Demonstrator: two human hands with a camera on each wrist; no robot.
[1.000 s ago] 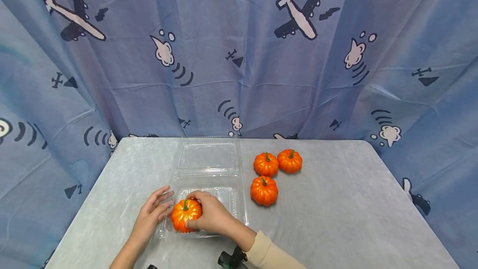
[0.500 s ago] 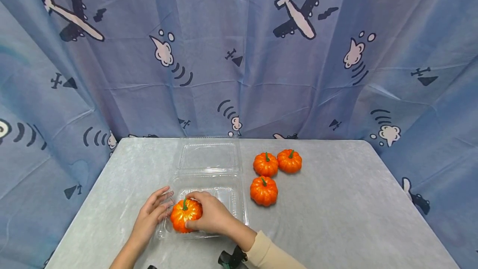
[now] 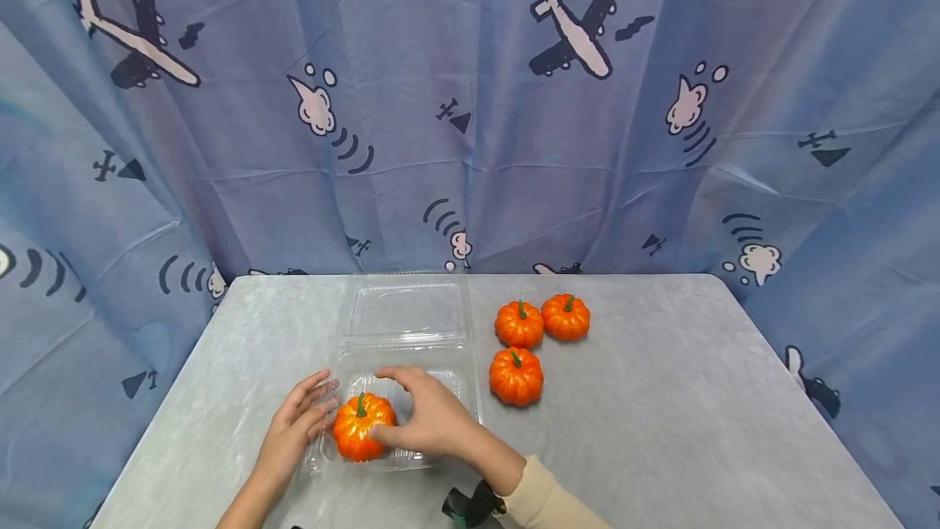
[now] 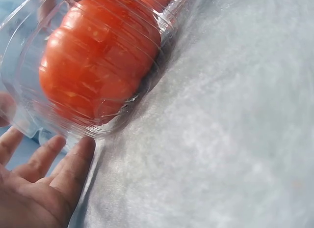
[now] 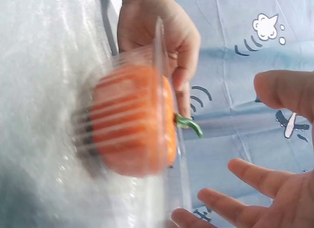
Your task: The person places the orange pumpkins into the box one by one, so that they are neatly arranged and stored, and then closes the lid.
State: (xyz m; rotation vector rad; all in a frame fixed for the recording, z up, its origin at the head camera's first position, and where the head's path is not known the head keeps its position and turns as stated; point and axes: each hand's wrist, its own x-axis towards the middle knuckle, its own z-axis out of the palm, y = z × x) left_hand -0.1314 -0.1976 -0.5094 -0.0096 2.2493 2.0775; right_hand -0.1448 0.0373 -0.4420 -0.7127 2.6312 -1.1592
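An orange toy pumpkin [image 3: 358, 436] with a green stem stands in the near left part of a clear plastic clamshell box [image 3: 464, 398]. The right hand [image 3: 439, 420] is over the box at the pumpkin's right, its fingers and thumb spread. In the right wrist view, a gap shows between the right fingers [image 5: 265, 181] and the pumpkin. At the box's left side is the left hand [image 3: 288, 429], its fairly straight fingers right at the clear wall. The left wrist view shows those fingertips [image 4: 87, 145] just below the pumpkin, outside the plastic.
The box's lid [image 3: 408, 310] lies folded back behind it. Three more toy pumpkins, one in front [image 3: 516, 377] and two behind, sit on the grey table [image 3: 661, 415] to the right. A blue curtain [image 3: 396, 104] with airplane prints hangs at the back.
The right hand has let go of the pumpkin, spreading its fingers and drawing slightly right. The pumpkin stays in the box and the left hand keeps its place. The head view has shifted slightly.
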